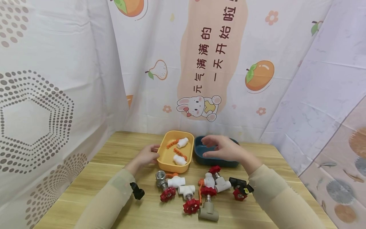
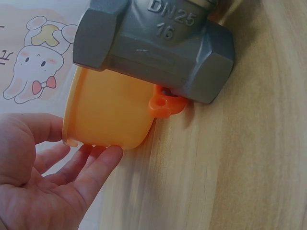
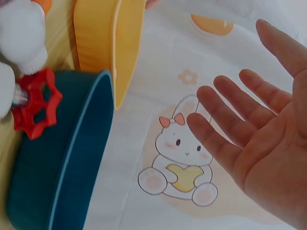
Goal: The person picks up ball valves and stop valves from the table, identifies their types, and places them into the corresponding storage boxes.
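Observation:
My left hand [image 1: 147,156] rests against the left side of a yellow plastic bin [image 1: 168,167], its fingertips at the rim and outer wall in the left wrist view. Two white ball valves [image 1: 180,160] with orange handles lie in that bin. Over a dark blue bin [image 1: 217,163] my right hand [image 1: 224,149] hovers with fingers spread and nothing in them; the right wrist view shows the bare palm [image 3: 268,153]. Nearest the left hand on the table is a grey metal valve [image 2: 158,43] marked DN25, with a red handwheel [image 1: 167,194].
In front of the bins lie several more valves: white ones with red wheels [image 1: 191,206] or orange levers, a grey-beige one [image 1: 208,212] and a black one [image 1: 238,183]. A printed curtain [image 1: 160,105] hangs behind the wooden table [image 1: 114,156].

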Action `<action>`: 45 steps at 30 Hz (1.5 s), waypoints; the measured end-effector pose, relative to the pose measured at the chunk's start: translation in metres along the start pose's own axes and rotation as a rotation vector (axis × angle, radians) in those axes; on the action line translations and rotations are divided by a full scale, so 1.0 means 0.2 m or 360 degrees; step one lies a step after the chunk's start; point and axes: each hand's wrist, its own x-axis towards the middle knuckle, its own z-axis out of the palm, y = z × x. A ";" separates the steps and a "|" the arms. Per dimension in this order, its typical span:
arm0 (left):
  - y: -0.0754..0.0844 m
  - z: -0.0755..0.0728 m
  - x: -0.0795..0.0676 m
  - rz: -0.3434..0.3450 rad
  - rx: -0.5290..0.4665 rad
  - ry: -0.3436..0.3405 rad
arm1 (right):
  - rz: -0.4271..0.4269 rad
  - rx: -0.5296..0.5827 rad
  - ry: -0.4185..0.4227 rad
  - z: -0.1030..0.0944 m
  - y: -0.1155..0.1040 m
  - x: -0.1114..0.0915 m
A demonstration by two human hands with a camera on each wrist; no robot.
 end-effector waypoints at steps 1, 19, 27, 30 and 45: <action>0.00 0.00 0.00 0.0002 -0.0004 0.0004 | 0.0004 -0.0005 -0.0010 0.01 0.00 0.00; 0.00 -0.01 0.02 0.0010 -0.0014 -0.0014 | 0.0058 0.0034 -0.0166 0.20 -0.02 0.01; 0.00 0.00 0.01 0.0015 -0.0011 -0.0012 | 0.0067 0.0091 -0.0251 0.28 -0.01 0.02; 0.00 0.00 0.00 0.0015 -0.0013 -0.0014 | 0.0086 0.0099 -0.0268 0.31 -0.02 0.03; 0.00 -0.01 0.00 0.0026 -0.0031 -0.0009 | 0.0158 0.0108 -0.0404 0.41 -0.04 0.08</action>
